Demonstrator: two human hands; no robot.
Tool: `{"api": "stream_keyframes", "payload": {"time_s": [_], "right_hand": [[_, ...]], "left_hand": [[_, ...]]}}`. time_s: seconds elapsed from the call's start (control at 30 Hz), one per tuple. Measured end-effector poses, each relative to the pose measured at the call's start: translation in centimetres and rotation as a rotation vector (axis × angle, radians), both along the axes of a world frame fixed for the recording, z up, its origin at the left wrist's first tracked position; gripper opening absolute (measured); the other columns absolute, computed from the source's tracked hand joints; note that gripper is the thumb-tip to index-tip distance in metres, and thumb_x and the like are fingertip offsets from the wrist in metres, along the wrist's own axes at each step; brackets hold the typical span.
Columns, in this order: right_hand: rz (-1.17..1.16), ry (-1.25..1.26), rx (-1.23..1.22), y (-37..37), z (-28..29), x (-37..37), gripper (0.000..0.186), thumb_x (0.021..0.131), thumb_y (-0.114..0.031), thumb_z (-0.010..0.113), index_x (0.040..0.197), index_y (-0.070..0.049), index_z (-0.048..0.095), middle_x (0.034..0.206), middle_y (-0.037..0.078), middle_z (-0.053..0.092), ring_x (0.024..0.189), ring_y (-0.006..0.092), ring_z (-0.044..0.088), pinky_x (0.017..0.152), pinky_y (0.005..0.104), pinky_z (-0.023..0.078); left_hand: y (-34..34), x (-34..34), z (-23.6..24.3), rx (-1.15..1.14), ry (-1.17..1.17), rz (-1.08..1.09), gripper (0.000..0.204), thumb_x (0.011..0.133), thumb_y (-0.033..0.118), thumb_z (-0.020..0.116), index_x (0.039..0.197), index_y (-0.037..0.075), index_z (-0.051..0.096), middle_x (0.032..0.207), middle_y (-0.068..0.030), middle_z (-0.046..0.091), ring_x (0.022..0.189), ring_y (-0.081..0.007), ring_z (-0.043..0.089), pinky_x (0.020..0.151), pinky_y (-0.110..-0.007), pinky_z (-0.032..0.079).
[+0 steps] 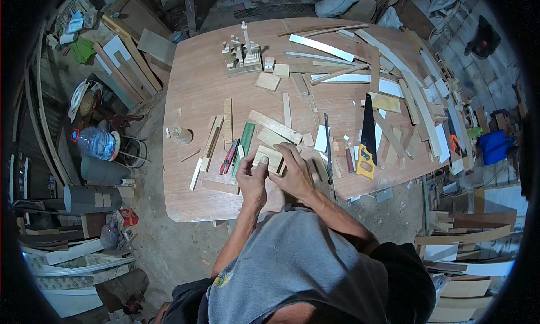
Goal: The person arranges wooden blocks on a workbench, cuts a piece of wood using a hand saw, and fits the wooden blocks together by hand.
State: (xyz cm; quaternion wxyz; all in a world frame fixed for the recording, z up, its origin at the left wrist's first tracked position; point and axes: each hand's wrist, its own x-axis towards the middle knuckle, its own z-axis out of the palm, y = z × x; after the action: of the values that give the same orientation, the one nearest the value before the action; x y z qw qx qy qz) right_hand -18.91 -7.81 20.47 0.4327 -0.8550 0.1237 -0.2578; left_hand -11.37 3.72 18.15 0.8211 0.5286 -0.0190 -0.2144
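Note:
A small pale wooden block (274,155) is held between both hands above the near edge of the table. My left hand (251,180) grips its left side, with the thumb laid over the top. My right hand (296,173) has its fingers curled at the block's right side and far edge. Just beyond lie a flat wooden piece (270,137) and a longer pale board (275,126). Left of my left hand rest a red-handled tool (227,159) and a green strip (246,139).
The brown table (197,87) carries a small wooden model (243,56) at the far side. A handsaw (368,132) with a yellow handle lies to the right, near piled wood strips (388,56). A small jar (181,135) stands at left; a water bottle (97,142) is beyond the table's left edge.

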Motion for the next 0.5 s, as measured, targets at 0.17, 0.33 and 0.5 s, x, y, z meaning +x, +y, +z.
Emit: {"api": "stream_keyframes", "payload": {"time_s": [0.17, 0.33, 0.5], "right_hand": [[0.101, 0.003, 0.009, -0.4, 0.5, 0.1, 0.067, 0.079, -0.010, 0.077, 0.138, -0.001, 0.047, 0.130, 0.018, 0.056, 0.118, 0.0327, 0.059, 0.101, 0.0376, 0.048], [0.277, 0.008, 0.756, -1.7, 0.0, -0.2, 0.046, 0.093, -0.014, 0.066, 0.135, -0.001, 0.052, 0.130, 0.011, 0.058, 0.118, 0.0162, 0.055, 0.096, 0.0320, 0.049], [0.301, -0.053, 0.883, -2.0, -0.6, -0.4, 0.056, 0.093, -0.011, 0.068, 0.142, 0.001, 0.044, 0.130, 0.010, 0.056, 0.123, 0.0181, 0.052, 0.104, 0.0313, 0.043]], "left_hand": [[0.5, 0.3, 0.9, 0.170, -0.159, 0.048, 0.029, 0.086, 0.006, 0.077, 0.108, 0.001, 0.059, 0.097, -0.0078, 0.065, 0.078, -0.0118, 0.064, 0.066, -0.024, 0.052], [0.5, -0.4, 2.2, 0.210, -0.418, 0.083, 0.032, 0.084, 0.000, 0.078, 0.111, -0.002, 0.061, 0.106, -0.0113, 0.064, 0.092, -0.0148, 0.065, 0.077, -0.026, 0.054], [0.9, -0.6, 1.6, 0.120, -0.415, -0.017, 0.047, 0.083, -0.006, 0.075, 0.125, -0.002, 0.055, 0.125, -0.0182, 0.060, 0.113, -0.0215, 0.061, 0.091, -0.032, 0.055]]}}
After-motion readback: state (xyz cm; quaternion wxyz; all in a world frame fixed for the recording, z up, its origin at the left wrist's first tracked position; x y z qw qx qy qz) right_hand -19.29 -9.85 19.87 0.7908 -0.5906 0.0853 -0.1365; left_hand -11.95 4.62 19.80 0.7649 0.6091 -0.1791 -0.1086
